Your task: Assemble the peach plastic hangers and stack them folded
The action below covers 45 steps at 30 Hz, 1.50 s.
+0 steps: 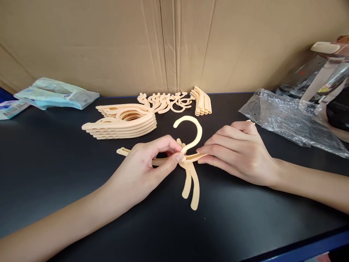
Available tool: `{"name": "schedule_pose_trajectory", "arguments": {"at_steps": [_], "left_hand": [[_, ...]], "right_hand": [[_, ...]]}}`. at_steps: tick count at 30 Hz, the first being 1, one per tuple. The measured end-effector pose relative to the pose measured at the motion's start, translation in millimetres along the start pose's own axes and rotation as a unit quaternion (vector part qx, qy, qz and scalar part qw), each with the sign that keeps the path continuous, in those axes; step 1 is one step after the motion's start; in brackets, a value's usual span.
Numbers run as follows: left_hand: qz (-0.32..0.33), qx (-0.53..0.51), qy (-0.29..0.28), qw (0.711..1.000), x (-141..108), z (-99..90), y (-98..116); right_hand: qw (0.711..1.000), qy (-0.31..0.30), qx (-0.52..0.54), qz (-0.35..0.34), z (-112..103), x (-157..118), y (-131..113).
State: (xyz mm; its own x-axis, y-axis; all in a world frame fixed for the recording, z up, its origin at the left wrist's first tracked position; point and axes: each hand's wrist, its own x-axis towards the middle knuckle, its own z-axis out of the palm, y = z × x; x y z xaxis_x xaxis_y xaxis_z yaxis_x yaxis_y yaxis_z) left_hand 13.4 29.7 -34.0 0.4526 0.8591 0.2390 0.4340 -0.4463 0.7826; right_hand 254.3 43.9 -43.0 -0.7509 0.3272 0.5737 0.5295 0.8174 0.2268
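A cream plastic folding hanger point(200, 133) is between my hands in the middle of the black table, its curved hook pointing up. My left hand point(148, 162) pinches the joint at the base of the hook with thumb and fingertips. One hanger arm sticks out to the left behind this hand. My right hand point(237, 153) is closed on the other arm, and its far end is hidden by the fingers. Two curved cream strips point(195, 187) hang down below the joint towards me; whether they are fixed to it I cannot tell.
Behind my left hand lies a stack of cream hanger parts point(122, 123). Several loose hooks point(160, 102) and a bundle of short strips point(201, 102) lie farther back. A blue packet point(57, 94) is at left; crumpled clear plastic point(291, 120) and a clear bottle point(308, 76) are at right.
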Motion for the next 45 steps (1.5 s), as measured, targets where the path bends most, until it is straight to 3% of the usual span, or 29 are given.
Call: {"name": "schedule_pose_trajectory", "arguments": {"at_steps": [12,32,45], "left_hand": [[-0.004,-0.008,-0.016,1.0,2.0,-0.2,-1.1],[-0.023,-0.017,0.009,1.0,-2.5,1.9,-1.2],[-0.022,0.033,0.002,0.999,-4.3,2.7,-3.4]], "right_hand": [[1.0,0.006,-0.01,-0.001,-1.3,-1.2,-1.5],[0.999,-0.001,-0.03,-0.027,-3.4,1.8,-1.4],[0.998,0.007,-0.05,-0.037,-3.0,-0.2,-1.1]]}}
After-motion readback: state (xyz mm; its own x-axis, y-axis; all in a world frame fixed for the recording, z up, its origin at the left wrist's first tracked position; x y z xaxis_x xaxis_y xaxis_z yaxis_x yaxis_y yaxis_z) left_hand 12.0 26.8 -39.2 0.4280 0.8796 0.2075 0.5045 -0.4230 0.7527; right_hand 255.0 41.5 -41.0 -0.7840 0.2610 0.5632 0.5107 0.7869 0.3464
